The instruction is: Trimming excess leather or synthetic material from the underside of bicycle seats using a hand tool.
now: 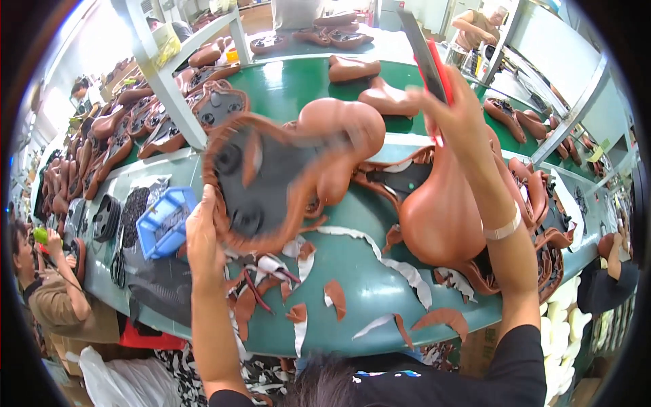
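My left hand (203,234) grips the edge of a brown bicycle saddle (274,180), which is turned so its black underside faces me; the saddle is blurred by motion. Raised at the upper right, my right hand (464,112) is closed round a red-handled cutting tool (437,71) with a long dark blade pointing up and away. Blur hides the tool's exact kind. Beneath that arm sits a large brown saddle (441,220), smooth side up. Another saddle (342,125) lies behind the held one. Brown and white trimmings (336,298) are scattered over the green table (366,319) below.
A blue bin (144,237) of small parts stands at the left. Many saddles (95,149) are heaped at the far left. Behind the table runs a green belt (271,78) with saddles on it. Metal posts (163,88) rise nearby. Other people work around the edges.
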The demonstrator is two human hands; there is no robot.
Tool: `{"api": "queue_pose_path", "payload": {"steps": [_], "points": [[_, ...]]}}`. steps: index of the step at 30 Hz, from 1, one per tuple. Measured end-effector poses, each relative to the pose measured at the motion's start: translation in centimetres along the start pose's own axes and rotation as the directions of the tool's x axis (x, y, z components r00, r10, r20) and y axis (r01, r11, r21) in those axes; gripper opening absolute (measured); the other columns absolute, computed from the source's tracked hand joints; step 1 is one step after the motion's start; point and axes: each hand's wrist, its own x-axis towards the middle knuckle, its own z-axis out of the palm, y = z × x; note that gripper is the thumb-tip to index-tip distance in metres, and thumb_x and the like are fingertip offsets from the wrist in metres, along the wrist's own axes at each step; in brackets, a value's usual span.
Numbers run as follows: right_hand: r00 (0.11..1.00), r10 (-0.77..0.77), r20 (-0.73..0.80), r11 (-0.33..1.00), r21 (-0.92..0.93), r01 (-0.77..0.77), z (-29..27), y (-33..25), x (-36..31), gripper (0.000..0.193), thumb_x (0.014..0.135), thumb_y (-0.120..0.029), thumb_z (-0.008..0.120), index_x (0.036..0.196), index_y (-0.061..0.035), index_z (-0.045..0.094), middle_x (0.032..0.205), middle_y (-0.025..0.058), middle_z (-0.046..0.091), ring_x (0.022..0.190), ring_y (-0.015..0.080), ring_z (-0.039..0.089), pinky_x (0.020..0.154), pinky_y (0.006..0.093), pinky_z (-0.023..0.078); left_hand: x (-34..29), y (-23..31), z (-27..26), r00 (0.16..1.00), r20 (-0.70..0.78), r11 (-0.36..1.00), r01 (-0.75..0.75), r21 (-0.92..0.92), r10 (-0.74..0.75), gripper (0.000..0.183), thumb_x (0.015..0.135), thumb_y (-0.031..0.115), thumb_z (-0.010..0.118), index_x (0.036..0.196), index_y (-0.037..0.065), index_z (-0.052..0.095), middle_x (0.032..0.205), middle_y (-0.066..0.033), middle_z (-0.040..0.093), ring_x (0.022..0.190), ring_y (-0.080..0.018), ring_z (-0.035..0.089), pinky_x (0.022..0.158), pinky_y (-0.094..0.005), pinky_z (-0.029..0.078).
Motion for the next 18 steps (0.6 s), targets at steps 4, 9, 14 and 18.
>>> {"api": "queue_pose_path", "payload": {"steps": [4, 9, 14, 18], "points": [[0.941, 0.203, -0.272, 0.973, 0.164, -0.162, 3.5, 11.2, 12.2, 0.029, 0.078, -0.011, 0.066, 0.104, -0.0006, 0.057, 0.077, 0.0066, 0.060, 0.062, 0.0134, 0.055, 0.054, 0.0281, 0.046, 2.0, -5.2, 5.9, 0.983, 0.049, 0.962, -0.164, -0.219, 0.178, 0.033, 0.094, 0.031, 0.057, 0.108, 0.002, 0.053, 0.090, -0.0061, 0.058, 0.073, -0.0122, 0.058, 0.068, -0.0267, 0.050], [0.571, 0.644, -0.508, 0.680, 0.039, -0.732, 5.7, 29.3, 16.9, 0.034, 0.074, -0.006, 0.067, 0.106, -0.0003, 0.057, 0.084, 0.0098, 0.060, 0.068, 0.0221, 0.059, 0.066, 0.0373, 0.051, -2.7, -13.1, 8.4, 0.867, 0.365, 0.830, -0.458, 0.319, 0.339, 0.014, 0.089, 0.016, 0.061, 0.092, 0.002, 0.059, 0.080, -0.0080, 0.058, 0.069, -0.0177, 0.059, 0.059, -0.0323, 0.048], [0.571, 0.667, -0.479, 0.706, 0.652, -0.277, 6.9, 34.3, 16.9, 0.035, 0.072, -0.005, 0.071, 0.103, -0.0023, 0.057, 0.082, 0.0094, 0.059, 0.071, 0.0225, 0.061, 0.064, 0.0391, 0.053, -3.0, -15.1, 8.8, 0.847, 0.469, 0.759, -0.473, 0.449, 0.250, 0.011, 0.084, 0.010, 0.065, 0.084, 0.000, 0.060, 0.077, -0.0124, 0.059, 0.062, -0.0271, 0.058, 0.055, -0.0355, 0.046], [0.684, 0.670, -0.288, 0.565, 0.795, -0.220, 4.0, 24.4, 21.3, 0.025, 0.073, -0.001, 0.066, 0.096, -0.0005, 0.059, 0.087, 0.0111, 0.061, 0.065, 0.0257, 0.062, 0.050, 0.0405, 0.054, -2.1, -15.6, 9.2, 0.840, 0.472, 0.697, -0.507, 0.507, 0.267, 0.009, 0.082, 0.008, 0.066, 0.084, 0.000, 0.061, 0.075, -0.0136, 0.059, 0.062, -0.0306, 0.057, 0.055, -0.0363, 0.046]]}}
